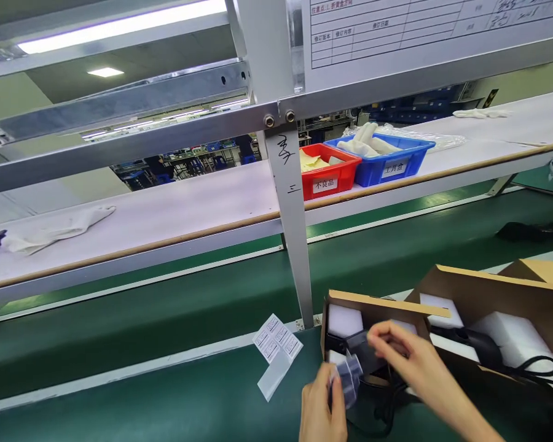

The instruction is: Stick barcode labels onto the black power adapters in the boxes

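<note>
Your left hand [317, 410] sits at the near edge of the green counter [175, 380], its fingers closed around a small clear-and-bluish plastic piece [348, 379] that you hold up just in front of the open cardboard box [373, 302]. Your right hand [417, 363] comes in from the right, above the box's near side; its fingertips are pinched together on a dark part [357, 344] that rests against the white foam insert [345, 320], though exactly how firmly they grip is hard to tell, because the hand is slightly blurred. The plastic piece lies just below and to the left of your right fingertips, nearly touching the dark part, so the left hand is the one carrying it and the right is the nearer hand to the box interior. The piece looks short and stubby, with its longer side tilted up toward the box; the blur keeps me from saying more. A black cable [387, 408] loops out under your right wrist toward the near edge. To the right stands a second open box [488, 288] with foam and a black device [482, 345] lying across it. Left of the boxes, by the foot of the metal post [297, 245], lies a sheet of small labels [277, 339] with a curled backing strip. On the raised shelf behind are a red bin [327, 178] and a blue bin [387, 162].
</note>
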The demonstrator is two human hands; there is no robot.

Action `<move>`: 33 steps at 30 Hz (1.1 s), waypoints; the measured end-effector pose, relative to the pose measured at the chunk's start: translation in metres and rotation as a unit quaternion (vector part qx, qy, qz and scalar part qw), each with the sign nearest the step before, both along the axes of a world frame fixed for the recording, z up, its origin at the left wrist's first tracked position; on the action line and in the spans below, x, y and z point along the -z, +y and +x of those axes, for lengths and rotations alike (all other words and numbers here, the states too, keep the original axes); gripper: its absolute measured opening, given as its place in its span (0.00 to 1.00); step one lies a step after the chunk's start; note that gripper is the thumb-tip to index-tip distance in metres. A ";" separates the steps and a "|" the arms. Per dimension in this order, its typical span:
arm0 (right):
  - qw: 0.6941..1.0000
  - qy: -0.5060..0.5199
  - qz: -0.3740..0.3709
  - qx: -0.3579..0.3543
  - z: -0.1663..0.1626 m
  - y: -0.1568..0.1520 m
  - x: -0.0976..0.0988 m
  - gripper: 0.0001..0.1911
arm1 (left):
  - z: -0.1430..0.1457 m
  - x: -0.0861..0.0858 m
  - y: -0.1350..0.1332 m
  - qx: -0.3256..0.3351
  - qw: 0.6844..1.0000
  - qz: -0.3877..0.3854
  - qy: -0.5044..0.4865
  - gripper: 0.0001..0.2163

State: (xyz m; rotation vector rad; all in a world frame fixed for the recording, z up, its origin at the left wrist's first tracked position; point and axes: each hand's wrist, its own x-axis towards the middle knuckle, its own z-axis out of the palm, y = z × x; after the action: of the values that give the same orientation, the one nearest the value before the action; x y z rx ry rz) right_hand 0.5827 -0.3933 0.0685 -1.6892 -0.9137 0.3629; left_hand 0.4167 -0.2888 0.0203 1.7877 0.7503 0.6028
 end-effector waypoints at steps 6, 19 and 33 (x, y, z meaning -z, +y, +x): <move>0.982 0.121 -0.125 -0.071 0.059 0.032 0.046 0.19 | 0.027 0.071 -0.013 0.165 0.934 0.199 0.246 0.18; 0.979 0.034 -0.195 -0.045 0.046 0.041 0.075 0.18 | 0.054 0.085 -0.018 0.181 0.894 0.223 0.343 0.24; 0.964 -0.043 -0.261 0.004 0.035 0.040 0.084 0.13 | 0.057 0.072 -0.019 0.221 0.885 0.161 0.376 0.28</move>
State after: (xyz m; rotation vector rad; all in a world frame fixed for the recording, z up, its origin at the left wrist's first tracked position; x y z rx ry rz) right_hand 0.6173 -0.3530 -0.0152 -2.2040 -0.9250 0.5657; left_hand 0.4733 -0.3075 -0.0518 2.4390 0.7244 -0.3316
